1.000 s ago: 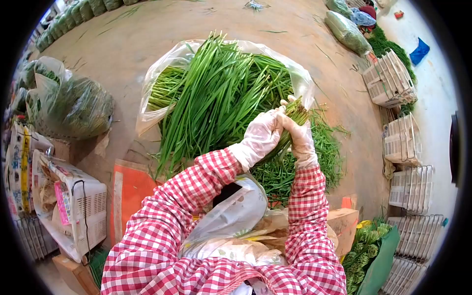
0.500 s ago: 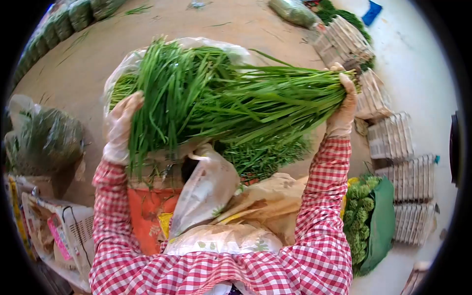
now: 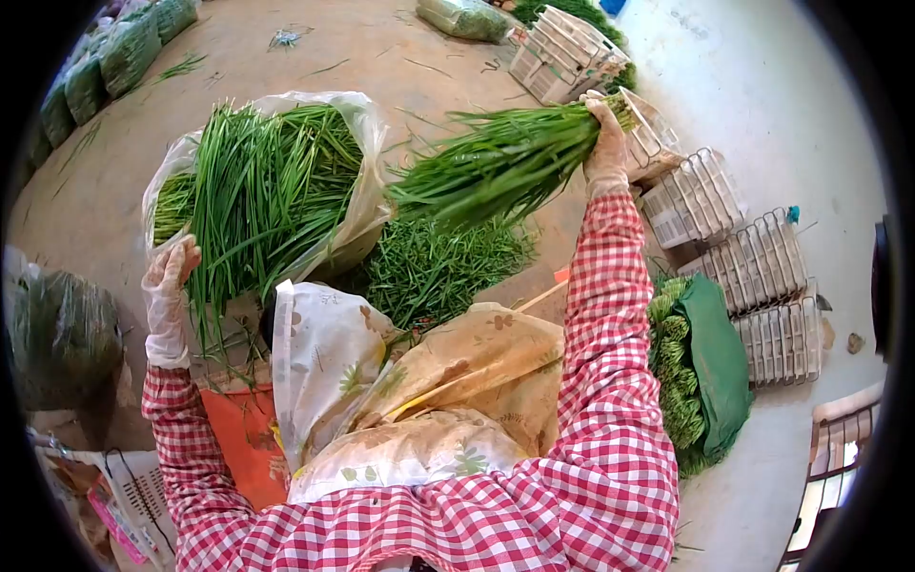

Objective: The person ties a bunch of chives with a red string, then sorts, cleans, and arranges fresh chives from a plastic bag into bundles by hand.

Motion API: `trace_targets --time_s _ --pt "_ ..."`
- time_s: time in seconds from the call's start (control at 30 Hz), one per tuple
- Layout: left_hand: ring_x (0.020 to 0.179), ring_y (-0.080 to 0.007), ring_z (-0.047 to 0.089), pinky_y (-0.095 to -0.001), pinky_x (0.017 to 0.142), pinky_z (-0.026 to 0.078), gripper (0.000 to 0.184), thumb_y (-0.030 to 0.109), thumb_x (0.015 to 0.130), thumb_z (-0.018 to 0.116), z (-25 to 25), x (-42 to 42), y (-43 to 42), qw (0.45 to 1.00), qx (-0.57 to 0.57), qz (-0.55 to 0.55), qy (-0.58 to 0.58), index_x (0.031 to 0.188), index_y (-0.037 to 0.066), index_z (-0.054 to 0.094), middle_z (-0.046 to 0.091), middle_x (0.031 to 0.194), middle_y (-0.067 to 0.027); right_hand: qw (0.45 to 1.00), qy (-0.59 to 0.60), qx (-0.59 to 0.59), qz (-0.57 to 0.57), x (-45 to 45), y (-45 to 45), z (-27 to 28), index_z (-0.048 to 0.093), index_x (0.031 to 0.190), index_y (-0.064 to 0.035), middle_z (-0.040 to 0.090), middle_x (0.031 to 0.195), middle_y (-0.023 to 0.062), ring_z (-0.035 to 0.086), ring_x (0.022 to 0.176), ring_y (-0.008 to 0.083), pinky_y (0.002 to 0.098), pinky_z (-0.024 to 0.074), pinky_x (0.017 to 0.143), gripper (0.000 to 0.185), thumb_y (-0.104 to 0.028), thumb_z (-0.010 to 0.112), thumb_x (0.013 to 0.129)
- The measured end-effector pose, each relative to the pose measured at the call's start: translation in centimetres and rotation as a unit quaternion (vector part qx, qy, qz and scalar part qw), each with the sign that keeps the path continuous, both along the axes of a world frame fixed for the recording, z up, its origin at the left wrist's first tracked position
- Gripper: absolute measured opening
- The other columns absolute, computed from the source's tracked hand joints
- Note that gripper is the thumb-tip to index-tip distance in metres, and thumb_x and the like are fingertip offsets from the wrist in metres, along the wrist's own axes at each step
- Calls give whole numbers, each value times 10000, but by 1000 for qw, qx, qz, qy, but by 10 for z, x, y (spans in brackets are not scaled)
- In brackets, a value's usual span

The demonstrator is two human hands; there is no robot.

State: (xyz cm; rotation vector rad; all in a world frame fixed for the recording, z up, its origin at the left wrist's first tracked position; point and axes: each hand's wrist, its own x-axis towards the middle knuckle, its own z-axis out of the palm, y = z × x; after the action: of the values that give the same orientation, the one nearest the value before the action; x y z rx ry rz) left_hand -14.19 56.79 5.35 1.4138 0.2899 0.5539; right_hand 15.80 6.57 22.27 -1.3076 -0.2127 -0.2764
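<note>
Leafy bundle [image 3: 515, 157] pulled clear rightward; right hand [image 3: 607, 145] grips its stems [image 3: 623, 112], likely sturdier than soft leaves [image 3: 457, 181]. Left hand [image 3: 172, 269]: hold unclear.

Bright pic; fisheye warp, blk corners; held bunch [image 3: 505, 160] prob. motion-blurred.

Single head cam is looking fwd & steeply down from just above the checked shirt [image 3: 410, 524], using a v. wide lens that's bending the edges & leaving corners black. Shirt is filling btm ctr, closest; apron [image 3: 405, 453] is coming next. L grip [image 3: 173, 262] & R grip [image 3: 607, 143] are showing approx. arm's length off, w/ greens [image 3: 272, 176] sitting at mid-dist. Floor [image 3: 381, 57] is running to the top edge; far sack [image 3: 464, 19] is getting cut there. Crates [image 3: 699, 200] are lining the R side.
</note>
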Motion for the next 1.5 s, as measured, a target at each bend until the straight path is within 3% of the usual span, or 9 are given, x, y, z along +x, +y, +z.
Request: trace_targets --time_s 0.37,0.57,0.77,0.9,0.97,1.07,1.17,1.33,1.5 --pt "1003 -195 585 -336 931 439 304 216 914 492 94 24 -86 980 122 -102 -119 1098 -4 594 598 1118 -123 950 -91 28 297 -81 58 47 534 1128 -5 584 1033 71 560 995 216 332 468 889 420 -206 612 767" --pt "1191 -215 430 -304 898 424 881 237 707 739 137 88 -177 892 188 -236 -338 1413 86 234 479 1272 -124 847 -226 -320 359 -113 124 75 505 1193 21 560 1171 126 556 1056 171 294 466 902 487 -354 510 882" --pt "930 -171 597 -335 809 510 593 253 716 745 90 91 -203 876 -302 -296 -229 1203 55 471 615 1011 -59 906 -73 -257 329 -193 215 92 601 800 -34 597 723 52 562 592 121 243 459 501 157 -191 606 800" --pt "892 -155 596 -302 779 517 434 361 818 626 83 73 -210 859 -341 -244 -292 1129 75 529 605 1018 -42 898 -137 -138 395 -145 255 38 596 889 -48 616 773 50 562 654 158 279 475 618 220 -256 598 819" --pt "904 -154 588 -297 781 515 419 382 850 576 59 86 -201 857 -307 -196 -363 1141 85 521 593 1042 -37 790 233 -20 566 -130 239 36 603 959 -59 633 820 53 586 733 171 299 475 685 252 -283 570 848" --pt "919 -155 578 -307 782 515 418 383 868 545 34 100 -171 892 -221 -93 -384 1182 113 490 568 1063 -26 849 184 -40 494 -114 199 -14 75 1419 -65 92 1475 155 159 1359 220 396 92 1130 774 -560 352 893" --pt "912 -147 574 -297 783 507 407 370 872 539 44 93 -171 897 -252 -61 -358 1184 114 493 570 1058 -23 836 296 -84 454 -121 157 -64 92 1436 -159 120 1482 129 130 1366 229 495 47 1105 691 -590 202 907" --pt "854 -140 583 -291 755 486 395 415 868 519 49 91 -186 904 -330 -92 -256 1126 116 546 601 966 -15 828 146 -256 477 -196 123 -67 62 1399 43 305 1377 230 360 1243 293 341 277 1058 1221 -545 760 588" --pt "863 -140 584 -280 764 491 359 358 891 497 48 100 -226 868 -392 -85 -292 1124 90 548 598 1016 -30 878 -197 -397 181 -239 119 -128 83 1414 -59 398 1311 154 349 1225 271 406 313 1020 1111 -465 769 641"
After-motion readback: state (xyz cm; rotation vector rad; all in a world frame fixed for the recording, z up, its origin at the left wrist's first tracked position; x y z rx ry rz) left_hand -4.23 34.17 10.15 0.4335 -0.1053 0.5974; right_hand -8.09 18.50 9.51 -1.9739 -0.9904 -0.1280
